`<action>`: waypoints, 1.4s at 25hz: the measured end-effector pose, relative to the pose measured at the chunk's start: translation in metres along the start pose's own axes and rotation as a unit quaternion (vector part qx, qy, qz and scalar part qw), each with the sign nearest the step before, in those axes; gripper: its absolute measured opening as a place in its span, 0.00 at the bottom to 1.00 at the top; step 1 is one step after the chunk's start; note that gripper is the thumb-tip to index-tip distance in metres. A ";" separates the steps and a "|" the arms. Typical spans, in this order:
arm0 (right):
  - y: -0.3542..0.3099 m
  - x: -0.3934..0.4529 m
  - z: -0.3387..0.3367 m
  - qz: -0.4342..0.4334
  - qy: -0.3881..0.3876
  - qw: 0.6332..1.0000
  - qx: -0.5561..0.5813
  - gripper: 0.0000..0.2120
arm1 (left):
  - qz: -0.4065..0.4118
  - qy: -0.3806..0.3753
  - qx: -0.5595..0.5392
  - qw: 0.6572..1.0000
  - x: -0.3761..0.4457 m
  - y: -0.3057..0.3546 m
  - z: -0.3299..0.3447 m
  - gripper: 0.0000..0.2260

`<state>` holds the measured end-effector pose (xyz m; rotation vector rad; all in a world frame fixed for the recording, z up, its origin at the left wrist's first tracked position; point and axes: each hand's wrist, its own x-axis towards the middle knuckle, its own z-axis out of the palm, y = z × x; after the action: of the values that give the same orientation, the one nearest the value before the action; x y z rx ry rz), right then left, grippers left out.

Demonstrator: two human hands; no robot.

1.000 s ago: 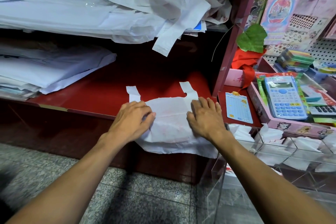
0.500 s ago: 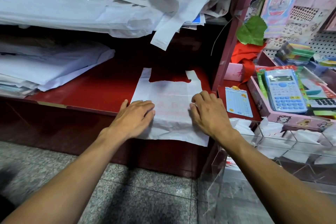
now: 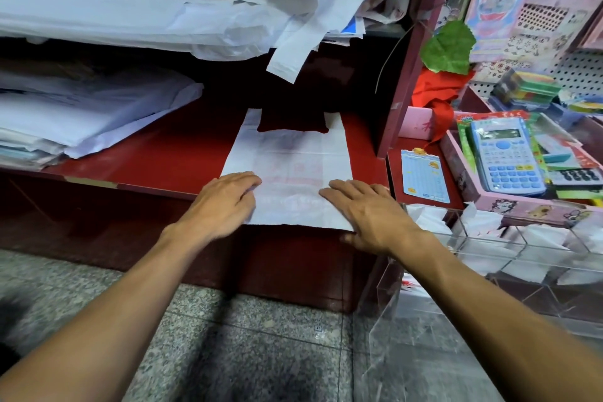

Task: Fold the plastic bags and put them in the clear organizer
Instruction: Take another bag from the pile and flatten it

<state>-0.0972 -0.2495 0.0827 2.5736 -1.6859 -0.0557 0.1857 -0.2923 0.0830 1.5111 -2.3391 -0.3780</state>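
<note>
While the bag (image 3: 287, 166) lies flat on the red shelf (image 3: 156, 157), both hands rest on its near end with the fingers stretched out and not curled around anything. The left hand (image 3: 225, 206) covers the near left corner, the right hand (image 3: 365, 212) the near right corner, and the two handles point away, toward the back of the shelf. The near edge of the bag sits at the shelf front, perhaps a little over it, so a careless pull could probably drag the thin plastic off and down to the floor (image 3: 228, 336).

The plastic looks light and slippery. If one hand lifts to start a fold, the sheet may slide or puff up with air, and the fold would come out crooked – then it may not fit a compartment of the organizer (image 3: 522, 258), which stands just right of the right hand and already holds white bags. A strip from the pile (image 3: 287, 55) hangs low over the back of the shelf; it seems apart from the bag, but a high fold could catch it. The right forearm passes close to the organizer's corner – a wide sweep might knock it.
</note>
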 end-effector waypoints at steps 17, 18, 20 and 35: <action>0.019 0.004 -0.006 0.234 0.170 0.863 0.415 0.23 | -0.128 0.151 -0.230 0.953 -0.009 -0.019 -0.007 0.13; 0.018 0.007 -0.006 0.247 0.167 0.861 0.413 0.22 | -0.146 0.155 -0.215 0.953 -0.007 -0.020 -0.005 0.16; 0.014 0.011 -0.006 0.258 0.146 0.854 0.426 0.18 | -0.170 0.158 -0.198 0.952 -0.004 -0.020 -0.003 0.15; 0.007 0.022 -0.016 0.324 0.061 0.891 0.312 0.17 | -0.267 0.228 -0.035 0.936 0.002 -0.014 0.000 0.10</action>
<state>-0.0939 -0.2725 0.0990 2.0816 -2.7411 0.7771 0.1963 -0.2996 0.0784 1.9403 -1.5320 -0.2004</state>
